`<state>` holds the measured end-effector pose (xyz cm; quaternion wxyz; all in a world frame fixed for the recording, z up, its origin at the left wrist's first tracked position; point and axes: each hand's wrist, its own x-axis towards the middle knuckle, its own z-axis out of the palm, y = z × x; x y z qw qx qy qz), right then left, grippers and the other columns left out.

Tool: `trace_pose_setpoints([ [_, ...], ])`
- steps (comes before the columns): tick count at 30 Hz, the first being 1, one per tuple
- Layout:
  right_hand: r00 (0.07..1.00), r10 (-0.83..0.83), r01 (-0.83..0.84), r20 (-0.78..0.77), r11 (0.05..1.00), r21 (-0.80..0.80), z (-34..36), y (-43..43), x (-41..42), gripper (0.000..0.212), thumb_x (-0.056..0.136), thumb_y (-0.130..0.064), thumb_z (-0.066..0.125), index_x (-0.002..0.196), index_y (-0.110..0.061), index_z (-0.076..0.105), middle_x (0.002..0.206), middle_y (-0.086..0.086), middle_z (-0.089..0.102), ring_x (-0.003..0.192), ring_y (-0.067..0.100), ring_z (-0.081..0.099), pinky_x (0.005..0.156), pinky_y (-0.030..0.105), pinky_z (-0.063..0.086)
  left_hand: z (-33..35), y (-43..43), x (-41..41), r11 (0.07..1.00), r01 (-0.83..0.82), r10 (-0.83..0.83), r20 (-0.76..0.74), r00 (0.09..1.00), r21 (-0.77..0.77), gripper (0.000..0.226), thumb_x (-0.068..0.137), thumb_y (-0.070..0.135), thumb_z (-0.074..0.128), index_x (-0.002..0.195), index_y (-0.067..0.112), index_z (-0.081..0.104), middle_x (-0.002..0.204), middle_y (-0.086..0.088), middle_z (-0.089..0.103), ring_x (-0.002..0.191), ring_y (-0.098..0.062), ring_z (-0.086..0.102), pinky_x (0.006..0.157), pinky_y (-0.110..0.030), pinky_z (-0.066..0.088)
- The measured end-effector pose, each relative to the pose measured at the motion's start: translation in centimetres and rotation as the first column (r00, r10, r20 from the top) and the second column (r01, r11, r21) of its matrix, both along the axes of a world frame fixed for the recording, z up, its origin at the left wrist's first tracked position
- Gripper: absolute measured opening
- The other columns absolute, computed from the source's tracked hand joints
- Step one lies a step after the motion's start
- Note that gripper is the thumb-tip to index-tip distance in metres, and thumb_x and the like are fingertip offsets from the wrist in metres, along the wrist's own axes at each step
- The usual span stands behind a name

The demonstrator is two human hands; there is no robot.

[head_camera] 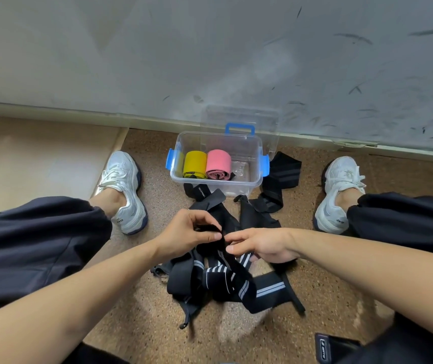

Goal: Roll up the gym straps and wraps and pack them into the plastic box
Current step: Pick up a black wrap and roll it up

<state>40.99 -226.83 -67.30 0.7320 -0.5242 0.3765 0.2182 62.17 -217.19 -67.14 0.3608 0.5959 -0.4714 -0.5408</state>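
A person sits on a speckled brown floor, legs spread, both bare hands meeting over a tangle of black gym wraps with white stripes. The left hand curls its fingers and thumb around the end of one black wrap, while the right hand pinches the same strip just beside it, thumb and forefinger closed on the fabric; the exact point of the grip appears partly hidden behind the fingers. The rest of that wrap trails down into the pile near the person.

Farther off, against the scuffed grey wall, stands a clear plastic box with blue latches, its transparent lid with a blue handle propped upright behind it. Inside, toward the left, lie a rolled yellow band and a rolled pink band, side by side and touching. More loose black straps lie on the floor right of the box and in front of it. White trainers rest at either side of the scene.
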Motion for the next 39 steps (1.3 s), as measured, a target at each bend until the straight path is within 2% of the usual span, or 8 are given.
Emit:
trace_pose_setpoints([
  [4,0.984,-0.163,0.169,0.074,0.983,-0.077,-0.7,0.1,0.1,0.017,0.098,-0.019,0.068,0.115,-0.016,0.069,0.086,-0.002,0.065,0.077,0.008,0.058,0.071,0.022,0.048,0.0,-0.2,0.0,0.994,-0.109,0.109,0.02,0.994,0.017,0.01,0.084,0.003,0.081,0.087,0.011,0.076,0.084,0.0,0.077,0.081,-0.012,0.071,0.081,-0.026,0.056],
  [10,0.953,-0.266,0.296,0.146,0.922,-0.249,-0.9,0.5,0.3,0.008,0.095,-0.012,0.07,0.089,-0.009,0.074,0.063,-0.004,0.06,0.06,0.008,0.054,0.063,0.025,0.05,-0.3,-0.3,0.6,0.986,-0.167,0.159,0.356,0.921,-0.009,0.005,0.09,0.029,0.078,0.088,0.024,0.078,0.059,0.017,0.063,0.058,0.0,0.055,0.063,-0.026,0.048],
  [17,0.951,-0.269,0.306,0.153,0.891,-0.334,-0.7,0.6,0.4,0.005,0.091,-0.012,0.075,0.094,-0.007,0.073,0.073,0.007,0.063,0.07,0.015,0.06,0.059,0.022,0.049,1.2,-0.2,0.2,0.984,-0.173,0.158,0.235,0.959,0.043,0.01,0.087,0.035,0.08,0.091,0.026,0.08,0.078,-0.001,0.077,0.073,-0.023,0.071,0.07,-0.035,0.06],
  [21,0.957,-0.235,0.286,0.173,0.871,-0.399,-0.6,0.3,0.5,0.023,0.085,-0.017,0.082,0.106,-0.015,0.074,0.09,0.005,0.064,0.075,0.011,0.061,0.066,0.02,0.051,1.0,-0.2,0.3,0.986,-0.166,0.159,0.312,0.937,-0.005,0.007,0.084,0.028,0.084,0.083,0.023,0.08,0.069,0.01,0.073,0.063,-0.005,0.063,0.068,-0.028,0.056],
  [26,0.976,-0.031,0.141,0.215,0.842,-0.52,0.3,-0.9,1.2,0.066,0.084,-0.023,0.083,0.142,-0.033,0.054,0.143,-0.007,0.055,0.126,0.012,0.052,0.098,0.024,0.041,1.2,-0.1,1.0,0.989,0.151,-0.143,0.294,0.945,-0.005,0.02,0.084,0.01,0.078,0.093,0.027,0.073,0.087,0.011,0.075,0.081,-0.013,0.071,0.081,-0.035,0.058],
  [30,0.971,0.094,0.003,0.221,0.916,-0.401,0.5,-1.0,1.4,0.014,0.088,-0.013,0.079,0.098,-0.018,0.071,0.091,-0.012,0.07,0.076,-0.005,0.061,0.076,0.014,0.046,1.6,-0.3,0.9,0.976,0.213,-0.202,0.196,0.959,-0.034,0.022,0.086,-0.002,0.074,0.099,0.014,0.065,0.088,0.007,0.074,0.082,-0.007,0.067,0.076,-0.023,0.051],
  [34,0.982,0.039,0.028,0.182,0.937,-0.349,-0.2,-0.7,1.2,0.014,0.089,-0.01,0.077,0.087,-0.015,0.064,0.068,-0.005,0.062,0.062,0.004,0.051,0.066,0.016,0.042,0.5,-0.6,1.9,0.991,0.132,-0.128,0.245,0.961,-0.002,0.027,0.085,0.007,0.076,0.099,0.026,0.063,0.081,0.001,0.072,0.073,-0.016,0.064,0.075,-0.035,0.055],
  [39,0.989,-0.119,0.15,0.092,0.821,-0.551,-0.5,-2.7,-0.2,0.012,0.087,-0.01,0.08,0.092,-0.012,0.069,0.066,-0.005,0.063,0.058,0.003,0.057,0.064,0.016,0.047,-3.1,-1.1,4.0,0.988,-0.121,0.059,0.496,0.867,0.094,0.033,0.088,0.021,0.076,0.117,0.024,0.063,0.107,0.005,0.073,0.099,-0.016,0.069,0.096,-0.042,0.054],
])
